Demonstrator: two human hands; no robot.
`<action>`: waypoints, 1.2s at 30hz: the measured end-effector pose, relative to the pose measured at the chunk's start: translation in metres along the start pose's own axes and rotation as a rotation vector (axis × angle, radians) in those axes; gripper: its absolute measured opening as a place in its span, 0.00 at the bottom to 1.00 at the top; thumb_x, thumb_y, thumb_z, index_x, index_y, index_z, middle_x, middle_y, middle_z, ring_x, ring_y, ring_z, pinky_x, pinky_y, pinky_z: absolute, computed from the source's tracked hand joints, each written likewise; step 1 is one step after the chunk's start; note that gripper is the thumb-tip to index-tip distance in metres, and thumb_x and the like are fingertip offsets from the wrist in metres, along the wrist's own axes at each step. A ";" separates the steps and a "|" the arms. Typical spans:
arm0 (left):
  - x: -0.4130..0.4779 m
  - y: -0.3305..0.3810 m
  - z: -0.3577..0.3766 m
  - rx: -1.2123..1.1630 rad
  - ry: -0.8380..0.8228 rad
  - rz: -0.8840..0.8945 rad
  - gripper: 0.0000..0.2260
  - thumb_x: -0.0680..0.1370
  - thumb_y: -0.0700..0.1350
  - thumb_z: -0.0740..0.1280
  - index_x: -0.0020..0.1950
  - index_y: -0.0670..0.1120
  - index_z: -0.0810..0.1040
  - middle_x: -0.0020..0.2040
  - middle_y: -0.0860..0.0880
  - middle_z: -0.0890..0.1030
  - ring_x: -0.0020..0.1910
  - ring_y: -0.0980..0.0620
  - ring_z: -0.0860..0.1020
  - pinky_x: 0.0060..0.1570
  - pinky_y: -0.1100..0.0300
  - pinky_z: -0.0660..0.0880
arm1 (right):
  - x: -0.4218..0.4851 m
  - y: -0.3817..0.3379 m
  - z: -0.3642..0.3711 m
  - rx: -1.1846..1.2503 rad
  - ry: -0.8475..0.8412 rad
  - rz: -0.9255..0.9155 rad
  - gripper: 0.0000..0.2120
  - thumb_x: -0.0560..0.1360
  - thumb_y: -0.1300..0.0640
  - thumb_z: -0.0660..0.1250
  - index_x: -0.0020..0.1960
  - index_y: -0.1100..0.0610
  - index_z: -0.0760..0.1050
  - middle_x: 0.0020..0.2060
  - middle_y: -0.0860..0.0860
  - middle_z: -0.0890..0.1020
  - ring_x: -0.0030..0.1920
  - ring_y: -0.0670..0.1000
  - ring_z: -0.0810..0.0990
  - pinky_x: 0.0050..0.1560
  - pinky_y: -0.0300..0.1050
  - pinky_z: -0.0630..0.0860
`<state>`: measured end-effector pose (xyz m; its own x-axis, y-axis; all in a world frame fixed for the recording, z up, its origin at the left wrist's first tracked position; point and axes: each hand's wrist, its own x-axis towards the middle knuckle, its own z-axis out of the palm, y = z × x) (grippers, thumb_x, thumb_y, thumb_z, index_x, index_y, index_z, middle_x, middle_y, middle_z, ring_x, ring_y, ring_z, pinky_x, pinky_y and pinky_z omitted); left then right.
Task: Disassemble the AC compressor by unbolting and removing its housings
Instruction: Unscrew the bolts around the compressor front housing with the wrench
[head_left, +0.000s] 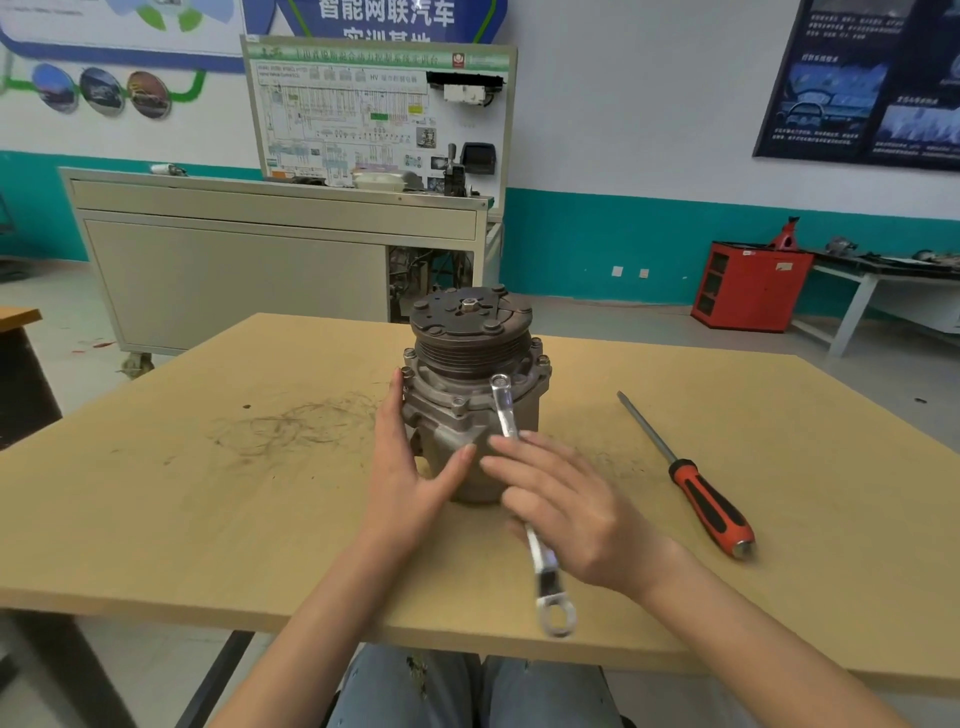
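While the compressor (467, 415) stood upright on the counter (208, 493), pulley (470, 325) up, my left grip (410, 467) pressed its left side with straight fingers (390, 410), clasping nothing. My right grip (566, 509) held the wrench (506, 410), its far end at the flange (436, 391). A screwdriver (706, 504) lay apart, rightward.

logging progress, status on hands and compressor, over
Left hand steadies grey metal AC compressor. Right hand holds silver ring wrench at its flange. Housings on. Nothing blocking.

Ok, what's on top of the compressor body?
A dark grooved pulley, capped by a clutch plate with a centre nut. The wrench head overlaps the pulley's lower edge; whatever lies under the plate is hidden.
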<state>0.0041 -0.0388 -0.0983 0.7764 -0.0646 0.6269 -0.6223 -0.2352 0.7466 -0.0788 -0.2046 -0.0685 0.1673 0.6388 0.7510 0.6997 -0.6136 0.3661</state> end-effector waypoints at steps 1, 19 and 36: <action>-0.002 0.003 -0.001 -0.025 -0.006 0.000 0.45 0.68 0.62 0.68 0.79 0.49 0.51 0.73 0.59 0.58 0.72 0.62 0.60 0.67 0.75 0.56 | -0.006 0.001 -0.001 0.087 0.046 0.075 0.04 0.80 0.62 0.58 0.50 0.60 0.71 0.56 0.61 0.80 0.62 0.58 0.76 0.65 0.52 0.71; -0.003 0.006 -0.001 -0.045 -0.009 -0.033 0.41 0.69 0.56 0.70 0.76 0.58 0.48 0.73 0.60 0.57 0.70 0.66 0.58 0.59 0.84 0.56 | 0.017 0.076 -0.002 1.699 0.693 1.473 0.10 0.78 0.65 0.52 0.45 0.62 0.72 0.35 0.60 0.83 0.33 0.53 0.82 0.32 0.39 0.78; -0.002 0.004 -0.001 -0.045 0.002 -0.009 0.42 0.67 0.66 0.67 0.74 0.60 0.48 0.72 0.64 0.56 0.67 0.79 0.54 0.61 0.83 0.54 | 0.087 0.001 -0.079 0.014 -0.045 0.453 0.14 0.77 0.59 0.56 0.54 0.64 0.76 0.48 0.56 0.80 0.44 0.53 0.80 0.45 0.43 0.77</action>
<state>-0.0002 -0.0385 -0.0970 0.7821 -0.0603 0.6203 -0.6189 -0.1916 0.7617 -0.1189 -0.1862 0.0405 0.4886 0.3271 0.8089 0.5582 -0.8297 -0.0017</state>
